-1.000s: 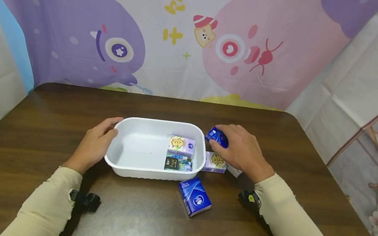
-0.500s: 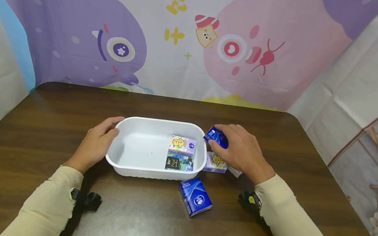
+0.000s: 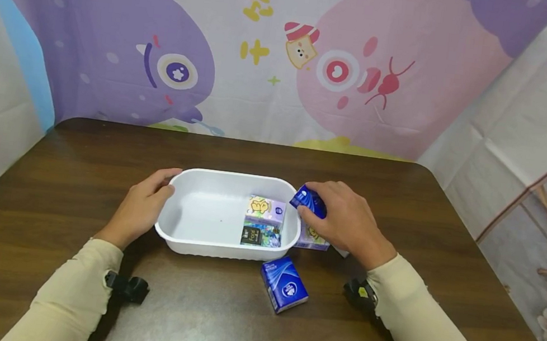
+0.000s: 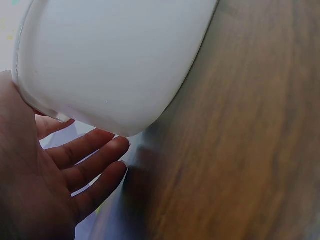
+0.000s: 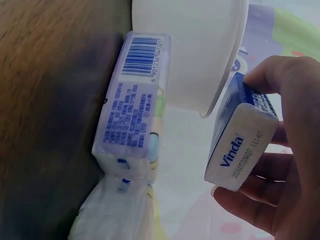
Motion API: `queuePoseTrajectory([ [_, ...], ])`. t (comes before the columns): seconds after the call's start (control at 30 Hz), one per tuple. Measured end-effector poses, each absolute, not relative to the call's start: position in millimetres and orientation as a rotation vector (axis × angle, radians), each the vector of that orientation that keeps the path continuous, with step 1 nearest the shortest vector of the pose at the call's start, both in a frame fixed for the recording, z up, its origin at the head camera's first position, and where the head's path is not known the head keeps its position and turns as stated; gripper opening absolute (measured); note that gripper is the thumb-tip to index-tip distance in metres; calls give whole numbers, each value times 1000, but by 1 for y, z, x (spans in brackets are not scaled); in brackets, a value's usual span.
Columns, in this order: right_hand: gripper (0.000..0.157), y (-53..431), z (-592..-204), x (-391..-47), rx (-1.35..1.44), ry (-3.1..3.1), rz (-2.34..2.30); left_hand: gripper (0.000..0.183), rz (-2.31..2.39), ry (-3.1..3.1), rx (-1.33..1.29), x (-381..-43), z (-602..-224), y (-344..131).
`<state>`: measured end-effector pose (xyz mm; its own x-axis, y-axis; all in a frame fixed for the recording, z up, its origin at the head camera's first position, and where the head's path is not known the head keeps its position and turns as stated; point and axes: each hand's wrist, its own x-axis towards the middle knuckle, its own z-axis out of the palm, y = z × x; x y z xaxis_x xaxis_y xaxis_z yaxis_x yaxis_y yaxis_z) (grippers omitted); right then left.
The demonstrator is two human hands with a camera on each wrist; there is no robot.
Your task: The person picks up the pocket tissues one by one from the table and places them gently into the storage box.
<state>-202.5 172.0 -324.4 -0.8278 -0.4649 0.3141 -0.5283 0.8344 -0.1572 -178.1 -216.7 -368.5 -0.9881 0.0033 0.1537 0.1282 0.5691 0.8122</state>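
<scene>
In the head view, my left hand (image 3: 140, 206) holds the left end of a white plastic basin (image 3: 193, 248), thumb at its rim. The left wrist view shows the fingers (image 4: 95, 167) loosely bent against the outer wall. My right hand (image 3: 349, 218) grips a blue pocket tissue pack (image 3: 309, 200) just over the basin's right rim; in the right wrist view its white end reads Vinda. Inside the basin, at the right, lie a lilac tissue pack (image 3: 265, 210) with yellow bears and a dark floral tissue pack (image 3: 261, 235).
Another lilac tissue pack (image 3: 313, 240) stands against the basin's right outside, partly under my right hand. Behind it is a whitish pack (image 5: 115, 207), mostly hidden. A second blue tissue pack (image 3: 284, 284) lies in front. A printed curtain (image 3: 256, 95) hangs behind the brown table (image 3: 216, 313).
My right hand has carried the blue tissue pack slightly left, to the basin's right rim. The left hand keeps its hold, and the whole view has shifted a little.
</scene>
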Motion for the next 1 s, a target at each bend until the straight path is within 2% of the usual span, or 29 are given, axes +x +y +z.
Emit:
queuePoseTrajectory([
  [1.0, 58, 160, -323, -196, 905, -2647, 349, 44, -1374, -2650, -103, -180, -370, -216],
])
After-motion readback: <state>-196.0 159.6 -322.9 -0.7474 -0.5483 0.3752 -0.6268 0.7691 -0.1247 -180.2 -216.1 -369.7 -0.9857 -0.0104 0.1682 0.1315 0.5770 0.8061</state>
